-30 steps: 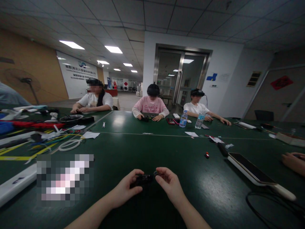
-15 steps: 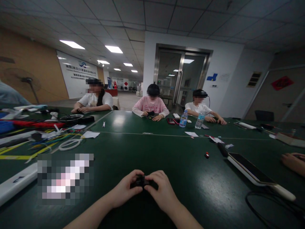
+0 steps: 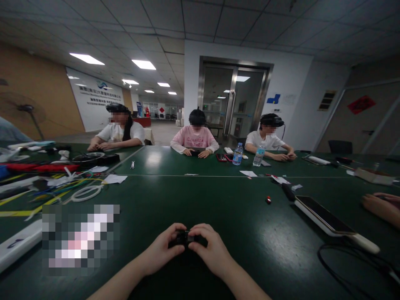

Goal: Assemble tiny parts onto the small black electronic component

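Observation:
Just above the near part of the dark green table [image 3: 150, 200], a small black object [image 3: 183, 238] is held between my two hands. Thumb and fingers of my left hand [image 3: 165, 246] pinch its left side. On its right side, my right hand [image 3: 209, 248] grips it the same way, thumb below and fingers on top. The fingers cover much of the object, and its exact kind is too dark to make out.
A phone [image 3: 323, 214] rests on a white device at the right, above a black cable [image 3: 325, 266]. A small red item [image 3: 268, 200] lies nearer the middle. White tubing [image 3: 86, 193] and wires crowd the left. Two bottles [image 3: 237, 155] stand opposite, before seated people; another person's hand [image 3: 379, 206] is far right.
The camera view has turned slightly right, so the surroundings appear shifted left. Both hands still grip the black object, which has turned slightly between the fingers.

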{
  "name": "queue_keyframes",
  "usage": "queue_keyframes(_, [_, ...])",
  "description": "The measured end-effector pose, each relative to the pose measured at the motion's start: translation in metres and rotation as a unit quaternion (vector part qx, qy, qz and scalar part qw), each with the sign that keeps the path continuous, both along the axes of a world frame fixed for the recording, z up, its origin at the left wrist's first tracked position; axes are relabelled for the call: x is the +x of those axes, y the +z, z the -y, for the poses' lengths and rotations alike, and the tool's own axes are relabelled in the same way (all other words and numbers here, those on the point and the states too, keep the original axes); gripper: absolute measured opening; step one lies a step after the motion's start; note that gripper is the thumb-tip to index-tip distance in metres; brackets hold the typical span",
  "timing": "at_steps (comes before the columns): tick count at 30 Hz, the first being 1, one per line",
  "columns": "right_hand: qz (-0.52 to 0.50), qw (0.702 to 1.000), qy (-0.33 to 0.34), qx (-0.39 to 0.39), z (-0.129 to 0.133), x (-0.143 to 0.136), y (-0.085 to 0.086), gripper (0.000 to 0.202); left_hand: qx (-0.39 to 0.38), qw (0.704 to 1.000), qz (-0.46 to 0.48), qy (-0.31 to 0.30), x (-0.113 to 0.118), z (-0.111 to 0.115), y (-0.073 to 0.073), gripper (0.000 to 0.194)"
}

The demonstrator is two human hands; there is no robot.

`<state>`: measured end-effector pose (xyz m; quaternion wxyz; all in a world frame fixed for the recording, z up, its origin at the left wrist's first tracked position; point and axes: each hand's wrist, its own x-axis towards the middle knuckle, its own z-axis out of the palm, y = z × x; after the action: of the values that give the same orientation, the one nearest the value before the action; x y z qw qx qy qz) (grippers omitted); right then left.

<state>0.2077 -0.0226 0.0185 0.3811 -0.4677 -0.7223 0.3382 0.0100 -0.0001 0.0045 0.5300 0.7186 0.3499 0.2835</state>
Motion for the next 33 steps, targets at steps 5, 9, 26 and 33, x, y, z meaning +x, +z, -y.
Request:
queue_keyframes(5, [0.026, 0.999, 0.009, -0.032, -0.0001, 0.0009, -0.0005, 0.023, 0.006, 1.000, -0.005, -0.001, -0.0002, 0.0000, -0.0011, 0.039])
queue_keyframes(9, [0.044, 0.998, 0.011, -0.044, 0.0005, 0.0016, -0.0013, 0.024, 0.003, 1.000, -0.006, -0.005, -0.0001, 0.0003, -0.0017, 0.038])
queue_keyframes(26, [0.009, 0.999, 0.040, -0.005, 0.0025, 0.0063, 0.0026, 0.025, 0.005, 1.000, 0.011, 0.012, -0.0006, -0.0007, 0.0024, 0.037])
queue_keyframes(33, [0.011, 0.999, 0.050, -0.001, 0.0062, 0.0072, 0.0080, 0.026, 0.029, 0.999, 0.011, 0.017, -0.0028, -0.0045, -0.0041, 0.040])
